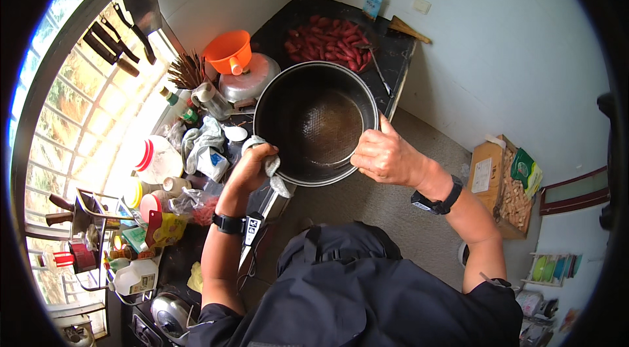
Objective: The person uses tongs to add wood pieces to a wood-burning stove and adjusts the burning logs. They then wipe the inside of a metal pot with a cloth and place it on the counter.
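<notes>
A dark, deep cooking pot [319,126] with a pale metal rim is held up in front of me, its mouth facing the camera. Water-like sheen and brownish marks show on its textured bottom. My right hand [381,153] grips the pot at its lower right. At the lower left, my left hand [253,165] presses a grey-green cloth [271,165] against the rim. Just beyond the pot, a heap of red-skinned sweet potatoes [327,42] lies at the counter's corner, with the handle of a metal utensil [381,72] sticking out beside it.
An orange plastic ladle [228,50] rests on a metal lid [250,77]. Bottles, jars and a red-lidded container [162,158] crowd the counter along the window. Knives and a cleaver [142,3] hang there. A wooden box [491,175] stands on the right.
</notes>
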Available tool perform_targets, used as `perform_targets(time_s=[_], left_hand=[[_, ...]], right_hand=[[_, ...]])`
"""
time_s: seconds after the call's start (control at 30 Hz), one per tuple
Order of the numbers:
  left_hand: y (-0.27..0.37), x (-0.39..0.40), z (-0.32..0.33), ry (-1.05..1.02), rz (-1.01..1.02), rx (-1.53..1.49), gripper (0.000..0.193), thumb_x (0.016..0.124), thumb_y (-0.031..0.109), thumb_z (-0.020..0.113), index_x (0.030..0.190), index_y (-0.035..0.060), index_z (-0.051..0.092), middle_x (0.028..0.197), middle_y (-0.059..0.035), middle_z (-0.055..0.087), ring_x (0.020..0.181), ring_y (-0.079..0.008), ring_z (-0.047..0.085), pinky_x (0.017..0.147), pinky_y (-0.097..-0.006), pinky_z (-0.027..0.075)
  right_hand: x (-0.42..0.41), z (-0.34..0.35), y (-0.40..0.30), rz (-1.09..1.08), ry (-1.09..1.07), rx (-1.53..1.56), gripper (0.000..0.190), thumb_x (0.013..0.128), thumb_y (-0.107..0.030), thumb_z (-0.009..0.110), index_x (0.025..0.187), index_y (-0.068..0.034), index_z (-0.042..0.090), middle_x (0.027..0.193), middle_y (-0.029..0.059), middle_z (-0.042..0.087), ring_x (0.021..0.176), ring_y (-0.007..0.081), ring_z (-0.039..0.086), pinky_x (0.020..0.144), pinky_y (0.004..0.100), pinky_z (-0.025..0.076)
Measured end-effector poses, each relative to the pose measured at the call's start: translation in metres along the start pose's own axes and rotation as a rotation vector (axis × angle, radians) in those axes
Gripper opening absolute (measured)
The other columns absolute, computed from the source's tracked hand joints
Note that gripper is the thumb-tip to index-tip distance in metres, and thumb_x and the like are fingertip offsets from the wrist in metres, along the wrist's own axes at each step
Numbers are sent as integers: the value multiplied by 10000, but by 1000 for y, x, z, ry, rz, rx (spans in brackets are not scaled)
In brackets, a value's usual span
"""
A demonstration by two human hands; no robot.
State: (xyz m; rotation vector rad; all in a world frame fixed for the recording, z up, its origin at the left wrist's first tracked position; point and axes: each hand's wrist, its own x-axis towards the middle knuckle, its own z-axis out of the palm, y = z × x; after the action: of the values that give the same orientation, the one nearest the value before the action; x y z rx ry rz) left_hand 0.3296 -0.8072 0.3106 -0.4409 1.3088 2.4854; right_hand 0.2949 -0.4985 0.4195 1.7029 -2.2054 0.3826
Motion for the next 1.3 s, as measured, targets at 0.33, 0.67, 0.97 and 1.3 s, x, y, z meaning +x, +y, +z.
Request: perform_targets(time_s=[0.33,0.67,0.97,1.3], left_hand=[[-76,5,25,312,222,-319,93,750,2,608,712,71,559,677,-26,548,608,-156,524,587,-293,444],[-75,3,19,185,244,-220,83,805,65,649,755,75,584,716,-16,571,629,-140,565,574,-277,463],[-93,6,34,358,182,-295,48,786,45,615,785,52,567,707,-38,567,611,-162,550,571,-309,457],[-46,-3,-15,200,131,-122,119,834,140,683,889,75,601,751,-8,604,689,-142,588,663,-304,482]], right_hand=[[-7,30,-14,1103,408,1131,829,835,-349,726,1392,79,287,1193,232,558,977,268,625,745,347,570],[13,38,-7,1300,112,862,318,805,-65,491,1068,113,505,688,113,600,532,170,612,502,287,565],[9,48,-12,1270,177,1065,420,832,-162,588,1176,73,536,939,147,654,626,178,644,485,274,568],[8,49,-8,1280,80,1091,463,758,-38,467,1194,115,488,967,170,634,643,225,664,466,278,590]])
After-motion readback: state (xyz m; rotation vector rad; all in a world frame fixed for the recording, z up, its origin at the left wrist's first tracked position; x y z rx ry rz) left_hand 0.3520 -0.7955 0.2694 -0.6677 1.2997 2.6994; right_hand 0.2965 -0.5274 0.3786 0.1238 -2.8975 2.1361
